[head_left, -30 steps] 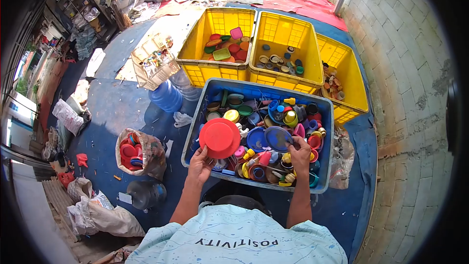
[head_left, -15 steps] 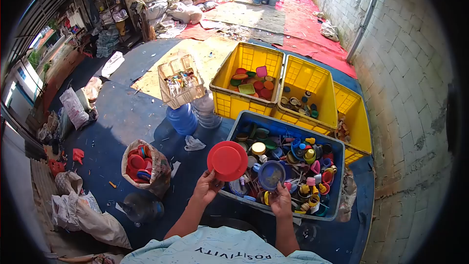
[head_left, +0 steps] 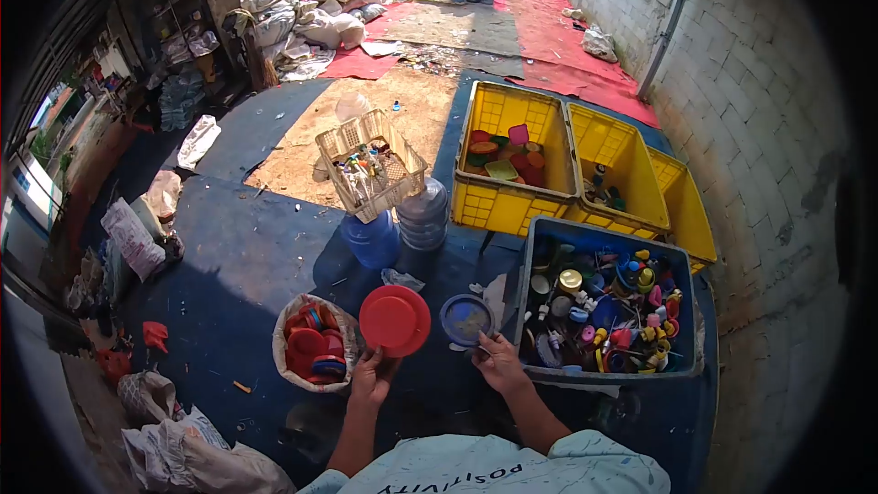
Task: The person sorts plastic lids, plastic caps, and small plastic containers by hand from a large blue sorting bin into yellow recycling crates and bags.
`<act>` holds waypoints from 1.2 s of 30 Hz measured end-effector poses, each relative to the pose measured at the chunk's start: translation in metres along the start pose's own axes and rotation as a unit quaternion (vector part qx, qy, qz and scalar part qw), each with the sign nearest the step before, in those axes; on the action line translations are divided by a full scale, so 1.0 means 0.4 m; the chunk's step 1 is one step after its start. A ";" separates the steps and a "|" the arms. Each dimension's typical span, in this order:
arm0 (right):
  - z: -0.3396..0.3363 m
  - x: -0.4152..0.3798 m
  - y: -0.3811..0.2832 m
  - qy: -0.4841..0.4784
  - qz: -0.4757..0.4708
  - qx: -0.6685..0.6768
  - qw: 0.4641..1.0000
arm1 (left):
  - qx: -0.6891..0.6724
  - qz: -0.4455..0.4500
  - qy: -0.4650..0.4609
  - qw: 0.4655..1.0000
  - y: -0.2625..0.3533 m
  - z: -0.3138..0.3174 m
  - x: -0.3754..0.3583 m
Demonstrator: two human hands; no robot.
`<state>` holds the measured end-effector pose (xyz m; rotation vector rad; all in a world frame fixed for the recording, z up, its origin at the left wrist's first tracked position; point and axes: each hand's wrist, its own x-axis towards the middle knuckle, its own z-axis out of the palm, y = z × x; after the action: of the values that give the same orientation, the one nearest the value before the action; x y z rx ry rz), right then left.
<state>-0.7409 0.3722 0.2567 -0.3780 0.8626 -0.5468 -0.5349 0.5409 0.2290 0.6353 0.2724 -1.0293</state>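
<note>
My left hand [head_left: 370, 377] grips a round red plastic lid [head_left: 394, 321] by its lower edge, thumb on the near face. My right hand [head_left: 500, 362] pinches the lower rim of a smaller round blue lid [head_left: 466, 319] with a cloudy, greyish middle. Both lids are held up side by side, a small gap between them. Left of the red lid stands an open sack [head_left: 289, 368] with red lids and some blue ones inside. To the right of my right hand is a blue-grey crate [head_left: 611, 375] full of mixed caps, lids and small plastic parts.
Yellow crates [head_left: 512, 212] with sorted caps stand behind the blue-grey crate. A cream basket [head_left: 364, 209] of small pieces rests on large water bottles [head_left: 372, 240]. Sacks [head_left: 187, 453] lie at the left; a block wall [head_left: 768, 174] runs along the right.
Both hands have moved left relative to the crates, carrying their lids. The blue lid has left its place above the blue-grey crate, and the red lid is now close beside the sack.
</note>
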 end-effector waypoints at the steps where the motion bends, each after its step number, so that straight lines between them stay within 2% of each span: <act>1: 0.012 0.005 0.018 0.013 0.007 -0.005 1.000 | 0.006 -0.003 -0.003 1.000 0.023 -0.014 0.019; 6: 0.043 0.073 0.047 0.054 0.009 0.000 0.999 | 0.030 -0.005 -0.017 0.999 0.059 -0.013 0.119; 11: 0.061 0.185 -0.028 0.092 -0.032 0.014 0.995 | 0.031 -0.085 -0.003 0.996 0.008 0.033 0.287; 16: 0.035 0.370 -0.141 0.104 -0.091 0.084 0.987 | 0.084 -0.120 -0.019 0.989 -0.047 0.179 0.505; 20: 0.071 0.442 -0.264 0.145 -0.152 0.122 0.970 | 0.150 -0.151 -0.026 0.977 -0.076 0.335 0.649; 22: 0.055 0.480 -0.309 0.131 -0.170 0.151 0.965 | 0.184 -0.174 -0.034 0.967 -0.092 0.418 0.704; 30: 0.085 0.561 -0.465 0.196 -0.225 0.174 0.939 | 0.201 -0.209 -0.067 0.955 -0.172 0.601 0.887; 36: 0.124 0.747 -0.603 0.236 -0.263 0.188 0.917 | 0.209 -0.222 -0.083 0.949 -0.201 0.727 1.130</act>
<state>-0.6153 0.0070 0.2303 -0.1154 1.0927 -1.3219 -0.4000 0.0150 0.2059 0.8852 0.0433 -1.5905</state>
